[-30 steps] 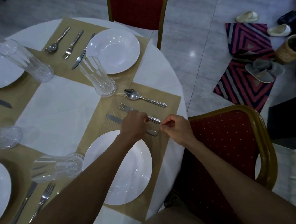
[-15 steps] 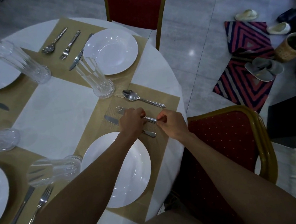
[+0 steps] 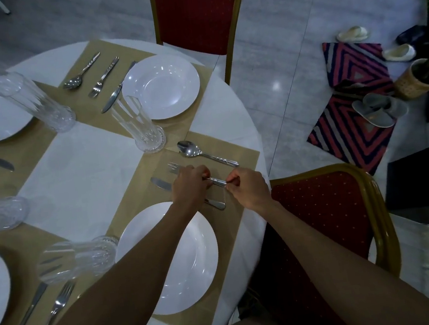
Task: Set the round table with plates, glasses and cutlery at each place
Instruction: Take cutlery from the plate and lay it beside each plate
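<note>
On the near tan placemat (image 3: 243, 158) lie a spoon (image 3: 201, 153), a fork (image 3: 174, 167) and a knife (image 3: 161, 183) beside a white plate (image 3: 193, 260). My left hand (image 3: 190, 184) holds the middle of the fork, and my right hand (image 3: 248, 190) pinches the end of its handle. The knife's middle is hidden under my left hand. A tall glass (image 3: 138, 127) stands beyond the spoon. Another glass (image 3: 76, 258) stands left of the plate.
Other places on the round white table (image 3: 72, 164) hold plates, glasses and cutlery. A red chair (image 3: 324, 216) stands under my right arm, another red chair (image 3: 196, 9) at the far side. Slippers, a striped mat (image 3: 353, 127) and a basket lie on the floor to the right.
My right hand moved left and took hold of the fork's handle end. My left hand stayed on the fork. The view shifted slightly.
</note>
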